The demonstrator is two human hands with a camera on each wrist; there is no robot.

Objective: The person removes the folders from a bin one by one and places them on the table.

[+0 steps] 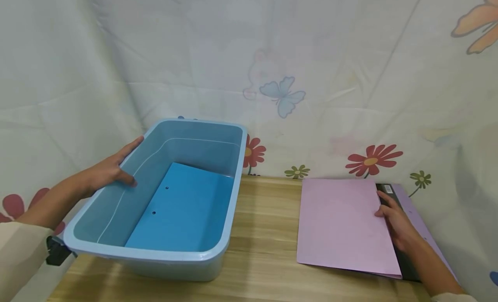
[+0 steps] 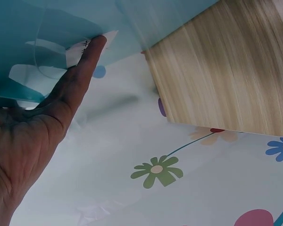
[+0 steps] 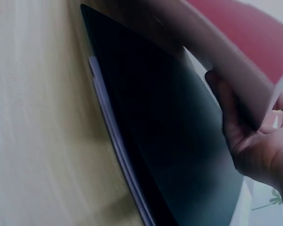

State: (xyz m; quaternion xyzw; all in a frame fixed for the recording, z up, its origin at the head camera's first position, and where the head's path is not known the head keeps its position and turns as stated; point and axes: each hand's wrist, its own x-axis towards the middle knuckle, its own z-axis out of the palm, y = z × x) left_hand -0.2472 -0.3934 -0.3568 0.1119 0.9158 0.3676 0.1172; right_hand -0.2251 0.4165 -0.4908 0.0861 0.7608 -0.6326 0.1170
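Observation:
My left hand (image 1: 106,170) holds the left rim of a light-blue plastic tub (image 1: 225,232), thumb on the inner wall. In the left wrist view, the fingers of my left hand (image 2: 42,117) lie along the tub's outer wall (image 2: 104,19). Inside the tub, a bright-blue folder (image 1: 186,215) with two small dark spots lies tilted. At the right, my right hand (image 1: 397,224) pinches the edge of a pink folder (image 1: 346,226). Beneath it, a black and lilac folder (image 1: 420,224) with a white barcode label shows; the right wrist view has its dark face (image 3: 155,117) below the raised pink one.
The tub and folders are on a wood-grain table (image 1: 268,232). A pale curtain (image 1: 218,55) printed with flowers and butterflies hangs behind the table and at both sides. A strip of tabletop lies between the tub and the pink folder.

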